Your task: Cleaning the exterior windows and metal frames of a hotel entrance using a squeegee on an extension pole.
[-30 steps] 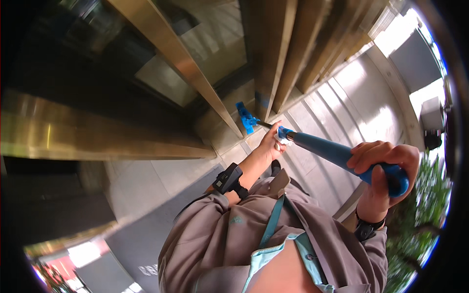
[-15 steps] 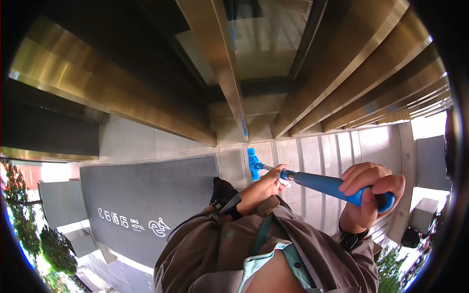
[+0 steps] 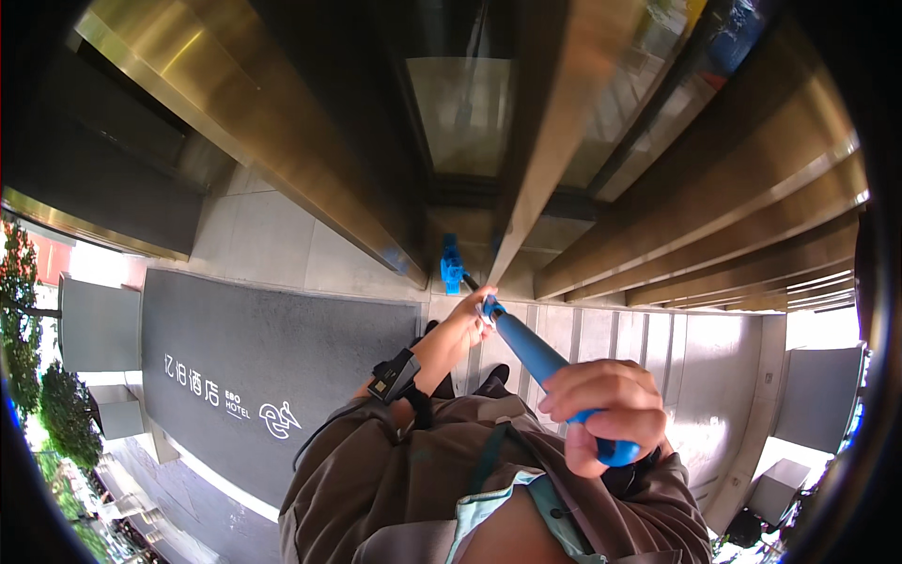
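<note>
A long-handled mop (image 3: 534,350) runs across in front of me, its thick blue grip nearest and its small blue head at the far end. My right hand (image 3: 611,409) is closed around the top of the grip, by the rounded blue end. Farther down, my left hand (image 3: 479,312) wraps the pole just below the blue grip. The blue mop head (image 3: 451,265) lies beyond my left hand, in the gap between two brass-coloured upright panels. Whether it touches the floor or the glass behind, I cannot tell.
Tall brass-coloured panels (image 3: 545,141) stand ahead, with dark-framed glass (image 3: 460,113) between them. A dark grey mat (image 3: 282,348) with white lettering covers the floor on the left. Pale ribbed tiles (image 3: 648,348) lie to the right. Grey boxes and plants (image 3: 66,414) stand at the left edge.
The mop head has moved left and farther away, into the gap between panels. My right hand has come left and lower; my left hand has reached forward. Both keep their hold.
</note>
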`<state>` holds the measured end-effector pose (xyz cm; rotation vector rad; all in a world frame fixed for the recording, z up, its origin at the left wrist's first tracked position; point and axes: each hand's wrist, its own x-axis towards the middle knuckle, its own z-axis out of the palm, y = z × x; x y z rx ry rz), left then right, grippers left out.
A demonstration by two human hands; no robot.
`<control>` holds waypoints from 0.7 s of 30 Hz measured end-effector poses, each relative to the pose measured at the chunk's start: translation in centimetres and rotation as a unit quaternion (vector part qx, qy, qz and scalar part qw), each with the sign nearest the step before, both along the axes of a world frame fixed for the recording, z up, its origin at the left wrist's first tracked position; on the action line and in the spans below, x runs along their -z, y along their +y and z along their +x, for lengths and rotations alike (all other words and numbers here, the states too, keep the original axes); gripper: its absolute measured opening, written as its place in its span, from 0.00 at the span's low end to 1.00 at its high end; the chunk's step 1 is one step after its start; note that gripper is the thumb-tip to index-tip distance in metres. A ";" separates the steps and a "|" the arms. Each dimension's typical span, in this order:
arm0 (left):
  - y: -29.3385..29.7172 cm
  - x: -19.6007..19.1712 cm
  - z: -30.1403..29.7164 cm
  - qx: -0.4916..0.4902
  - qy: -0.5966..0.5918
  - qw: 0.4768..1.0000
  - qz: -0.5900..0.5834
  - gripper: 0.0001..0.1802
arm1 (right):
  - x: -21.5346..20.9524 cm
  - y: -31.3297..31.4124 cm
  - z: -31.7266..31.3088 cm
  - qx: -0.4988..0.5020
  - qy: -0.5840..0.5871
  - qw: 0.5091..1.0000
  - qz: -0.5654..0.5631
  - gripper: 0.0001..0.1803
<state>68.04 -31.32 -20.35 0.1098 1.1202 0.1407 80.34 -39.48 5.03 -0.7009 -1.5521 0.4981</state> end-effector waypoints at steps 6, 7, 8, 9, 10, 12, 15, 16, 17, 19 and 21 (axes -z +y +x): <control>4.1 -2.3 3.1 -0.152 -0.026 0.976 0.156 0.14 | 1.8 4.9 0.3 0.054 -0.004 0.999 -0.001 0.17; 5.6 -0.1 3.2 -0.151 -0.025 0.975 0.159 0.14 | 1.8 6.3 -0.7 0.068 0.036 0.997 0.017 0.16; 7.6 4.3 3.3 -0.238 -0.041 0.967 0.085 0.14 | 1.4 7.8 -1.7 0.053 0.004 0.998 0.012 0.13; 9.0 6.5 4.4 -0.306 -0.064 0.950 0.004 0.14 | 1.3 9.2 -1.7 0.079 0.012 0.996 0.037 0.12; 9.4 5.8 6.2 -0.287 -0.067 0.956 -0.001 0.14 | 1.5 10.2 -0.6 0.111 0.012 0.993 0.035 0.12; 10.2 4.1 6.8 -0.263 -0.097 0.959 0.041 0.12 | 1.4 11.8 0.0 0.131 0.045 0.990 0.036 0.11; 9.8 5.7 6.5 -0.303 -0.120 0.943 0.075 0.11 | 2.2 12.5 -0.6 0.144 0.083 0.986 0.021 0.11; 9.9 6.3 6.4 -0.300 -0.120 0.943 0.077 0.11 | 2.4 12.4 -0.7 0.148 0.093 0.984 0.014 0.12; 10.2 7.1 6.0 -0.293 -0.131 0.943 0.086 0.12 | 2.4 12.5 -1.0 0.149 0.104 0.983 0.009 0.12; 11.1 9.0 5.4 -0.289 -0.141 0.941 0.100 0.12 | 1.8 12.8 -1.5 0.151 0.103 0.983 0.021 0.12; 12.2 10.3 4.4 -0.224 -0.146 0.853 0.448 0.12 | 0.7 13.1 -3.1 0.155 0.123 0.980 0.021 0.10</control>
